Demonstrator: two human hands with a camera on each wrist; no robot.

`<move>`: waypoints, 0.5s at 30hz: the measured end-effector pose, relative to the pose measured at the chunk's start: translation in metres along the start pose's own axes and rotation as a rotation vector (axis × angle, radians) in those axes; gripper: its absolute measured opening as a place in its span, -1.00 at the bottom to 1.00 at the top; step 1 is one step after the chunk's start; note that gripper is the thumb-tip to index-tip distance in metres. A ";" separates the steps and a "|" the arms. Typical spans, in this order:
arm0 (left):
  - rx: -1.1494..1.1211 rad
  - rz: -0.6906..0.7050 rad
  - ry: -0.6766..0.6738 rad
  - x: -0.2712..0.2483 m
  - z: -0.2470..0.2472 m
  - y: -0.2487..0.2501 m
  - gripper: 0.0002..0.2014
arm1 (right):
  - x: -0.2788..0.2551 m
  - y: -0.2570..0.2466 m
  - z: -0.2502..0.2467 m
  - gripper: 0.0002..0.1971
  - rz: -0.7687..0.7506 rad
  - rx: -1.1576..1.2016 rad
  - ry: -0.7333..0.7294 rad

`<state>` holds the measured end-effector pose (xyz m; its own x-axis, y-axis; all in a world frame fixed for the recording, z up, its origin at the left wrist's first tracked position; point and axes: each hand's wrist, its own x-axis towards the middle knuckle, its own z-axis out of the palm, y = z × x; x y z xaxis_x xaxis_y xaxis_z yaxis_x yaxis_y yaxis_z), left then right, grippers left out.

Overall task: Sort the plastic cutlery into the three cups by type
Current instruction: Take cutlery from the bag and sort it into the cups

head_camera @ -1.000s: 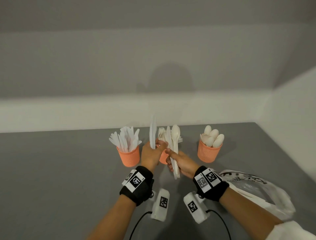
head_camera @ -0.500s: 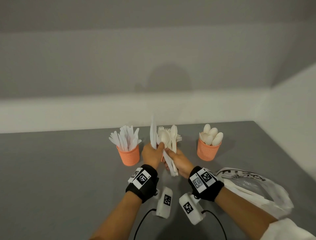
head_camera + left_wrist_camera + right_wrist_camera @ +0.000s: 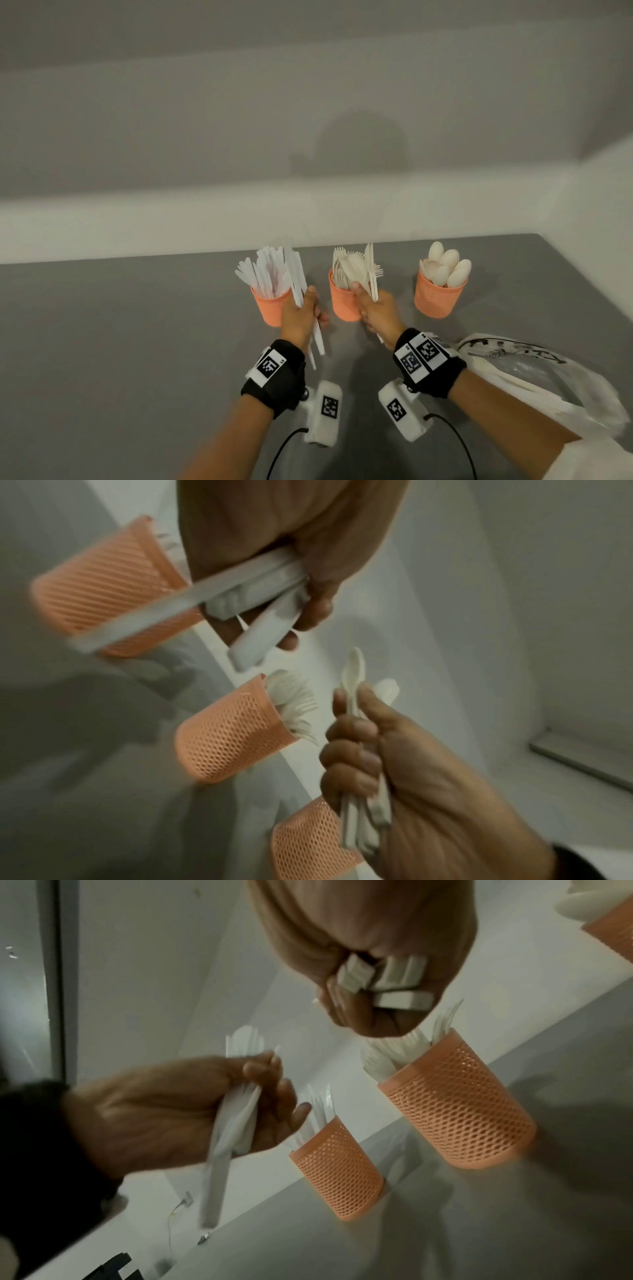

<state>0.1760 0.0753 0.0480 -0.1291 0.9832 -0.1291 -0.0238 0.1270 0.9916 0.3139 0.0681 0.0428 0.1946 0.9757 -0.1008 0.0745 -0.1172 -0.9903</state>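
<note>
Three orange mesh cups stand in a row on the grey table: the left cup (image 3: 270, 308) holds white knives, the middle cup (image 3: 342, 305) forks, the right cup (image 3: 436, 298) spoons. My left hand (image 3: 301, 313) grips a few white knives (image 3: 297, 274) upright, just right of the left cup and in front of it; their handles (image 3: 260, 591) show in the left wrist view. My right hand (image 3: 375, 313) grips a small bunch of spoons and other cutlery (image 3: 363, 270) in front of the middle cup; the handle ends (image 3: 383, 980) poke out of the fist.
A crumpled white plastic bag (image 3: 534, 373) lies on the table at the right, beside my right forearm. A pale wall runs behind the cups, and a side wall closes the right. Bare grey table (image 3: 120, 342) stretches to the left.
My left hand has carried its knives leftward, away from the right hand and over to the knife cup. The right hand stays by the middle cup with its bunch.
</note>
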 end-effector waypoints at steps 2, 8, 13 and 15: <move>0.000 -0.031 -0.003 0.005 -0.012 0.001 -0.69 | -0.001 -0.005 -0.002 -0.74 0.004 0.017 -0.030; -0.121 0.081 0.365 0.052 -0.048 0.052 -0.68 | 0.003 -0.007 -0.008 -0.61 0.045 0.041 -0.055; -0.164 0.197 0.459 0.096 -0.056 0.062 -0.48 | 0.006 -0.009 -0.013 -0.52 0.068 0.012 -0.021; -0.152 0.216 0.472 0.103 -0.054 0.050 -0.46 | 0.007 -0.010 -0.015 -0.45 0.058 -0.027 -0.005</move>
<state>0.1083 0.1760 0.0838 -0.5776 0.8146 0.0534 -0.0865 -0.1262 0.9882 0.3295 0.0730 0.0532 0.1945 0.9680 -0.1587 0.0898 -0.1787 -0.9798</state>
